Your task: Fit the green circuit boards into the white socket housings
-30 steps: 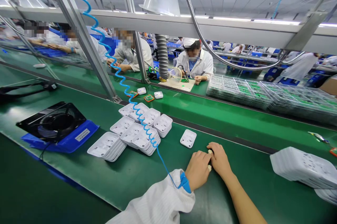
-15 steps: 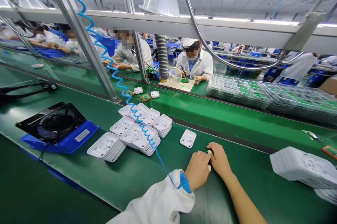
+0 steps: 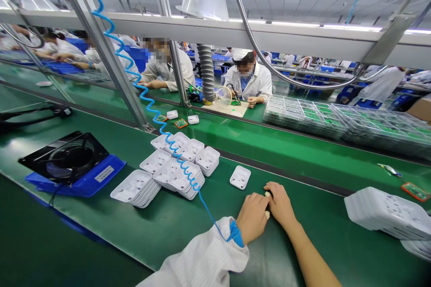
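Note:
My left hand, with a blue wrist strap and white sleeve, rests on the green bench. Its fingers are curled together towards my right hand, which is bare-sleeved and bends inward against it. Cream finger covers show on fingertips between the two. Both hands look closed; the space under the fingers is hidden, so I cannot tell whether anything is in them. Just beyond them lies a single white plastic shell. Several stacks of such white shells stand to the left, and another leaning stack stands to the right.
A blue coiled cord hangs across the left stacks to my wrist. A black fan sits on a blue tray. Beyond is a green belt carrying orange-edged boards. A co-worker sits opposite, beside stacked clear trays.
The small white parts, boards and the thin item on the belt have shifted left. Both of my hands have stayed where they were.

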`<action>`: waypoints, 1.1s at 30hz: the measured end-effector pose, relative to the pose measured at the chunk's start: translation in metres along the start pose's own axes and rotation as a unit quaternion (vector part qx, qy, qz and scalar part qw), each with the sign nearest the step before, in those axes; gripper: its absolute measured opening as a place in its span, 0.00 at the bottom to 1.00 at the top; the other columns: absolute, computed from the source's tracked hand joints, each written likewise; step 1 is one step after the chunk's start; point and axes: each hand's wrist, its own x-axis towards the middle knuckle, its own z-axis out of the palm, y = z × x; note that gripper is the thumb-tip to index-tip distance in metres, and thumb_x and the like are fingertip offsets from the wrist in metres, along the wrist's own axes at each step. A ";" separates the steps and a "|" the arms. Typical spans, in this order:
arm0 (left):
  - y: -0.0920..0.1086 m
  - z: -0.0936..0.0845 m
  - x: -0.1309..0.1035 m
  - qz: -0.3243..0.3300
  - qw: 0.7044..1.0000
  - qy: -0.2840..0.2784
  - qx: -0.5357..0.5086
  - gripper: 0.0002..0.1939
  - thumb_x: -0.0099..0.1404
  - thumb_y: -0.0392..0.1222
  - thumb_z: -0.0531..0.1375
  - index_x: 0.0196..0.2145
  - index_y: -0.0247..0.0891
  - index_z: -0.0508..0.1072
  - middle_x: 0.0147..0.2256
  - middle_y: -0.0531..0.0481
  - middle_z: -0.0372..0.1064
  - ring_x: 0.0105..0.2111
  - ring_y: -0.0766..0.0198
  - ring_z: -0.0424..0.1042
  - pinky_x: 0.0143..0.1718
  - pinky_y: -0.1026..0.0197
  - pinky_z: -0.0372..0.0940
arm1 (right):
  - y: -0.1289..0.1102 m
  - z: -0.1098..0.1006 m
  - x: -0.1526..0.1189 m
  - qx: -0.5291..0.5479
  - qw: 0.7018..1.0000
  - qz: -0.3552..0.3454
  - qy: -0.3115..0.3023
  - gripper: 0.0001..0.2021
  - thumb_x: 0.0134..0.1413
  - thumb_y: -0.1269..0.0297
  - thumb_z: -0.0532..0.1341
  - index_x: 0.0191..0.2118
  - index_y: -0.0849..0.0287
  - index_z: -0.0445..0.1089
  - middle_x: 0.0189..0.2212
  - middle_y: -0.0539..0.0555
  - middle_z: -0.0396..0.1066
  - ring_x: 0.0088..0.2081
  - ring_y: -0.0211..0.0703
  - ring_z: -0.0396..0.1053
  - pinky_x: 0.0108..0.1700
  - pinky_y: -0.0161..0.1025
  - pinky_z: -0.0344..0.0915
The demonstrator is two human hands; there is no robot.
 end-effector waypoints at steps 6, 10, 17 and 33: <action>-0.001 0.000 0.001 0.005 1.000 -0.001 0.003 0.16 0.58 0.33 0.52 0.46 0.38 0.62 0.42 0.46 0.64 0.44 0.57 0.61 0.45 0.55 0.58 | 0.002 0.002 0.000 -0.003 1.000 -0.001 0.002 0.15 0.47 0.75 0.48 0.40 0.60 0.66 0.44 0.58 0.66 0.46 0.45 0.61 0.47 0.44 0.59; -0.002 0.001 0.002 0.004 1.000 -0.004 0.005 0.16 0.58 0.32 0.52 0.46 0.38 0.63 0.43 0.46 0.64 0.44 0.56 0.61 0.46 0.54 0.58 | 0.000 0.000 0.001 -0.001 1.000 -0.010 0.009 0.15 0.47 0.75 0.49 0.39 0.60 0.66 0.44 0.58 0.66 0.45 0.45 0.61 0.47 0.43 0.58; -0.003 0.004 0.003 0.010 1.000 0.002 -0.001 0.19 0.58 0.32 0.52 0.48 0.39 0.62 0.43 0.46 0.65 0.45 0.56 0.62 0.45 0.52 0.59 | 0.002 0.003 0.001 0.002 1.000 -0.017 0.014 0.14 0.49 0.75 0.47 0.38 0.60 0.66 0.42 0.57 0.67 0.44 0.44 0.62 0.46 0.44 0.59; -0.009 0.028 -0.003 0.041 0.984 -0.030 0.172 0.34 0.63 0.57 0.49 0.61 0.37 0.50 0.63 0.38 0.42 0.63 0.44 0.39 0.59 0.35 0.42 | 0.021 -0.017 -0.003 -0.233 0.952 0.195 0.031 0.29 0.60 0.57 0.45 0.61 0.72 0.50 0.62 0.67 0.45 0.63 0.57 0.39 0.60 0.57 0.40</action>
